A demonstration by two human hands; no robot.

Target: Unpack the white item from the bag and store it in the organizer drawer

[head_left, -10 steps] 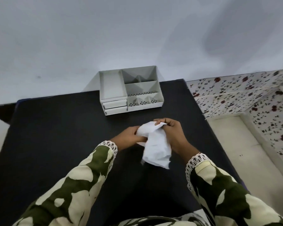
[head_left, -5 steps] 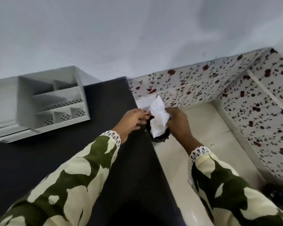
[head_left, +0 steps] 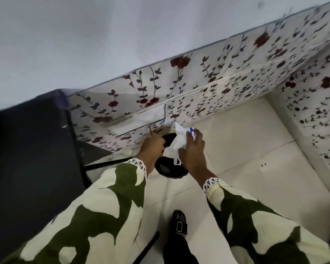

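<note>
My right hand [head_left: 192, 147] is shut on a crumpled white plastic bag [head_left: 176, 142] with a small blue mark near my fingertips. The white bag hangs over the mouth of a black bag [head_left: 170, 168] that sits low above the floor. My left hand [head_left: 152, 144] grips the black bag's raised edge, just left of the white plastic. Both hands are out beyond the right edge of the black table [head_left: 27, 149]. Whether anything is inside the white bag cannot be told. The organizer is out of view.
A floral-patterned covered unit [head_left: 198, 88] runs along the wall behind my hands and turns down the right side. Pale floor tiles [head_left: 255, 149] lie below. A black table leg [head_left: 76, 149] and my black shoe [head_left: 178, 223] are close by.
I have turned right, away from the table, so the organizer left the view. Both hands carried the white bag off the tabletop and down over the floor, to the black bag.
</note>
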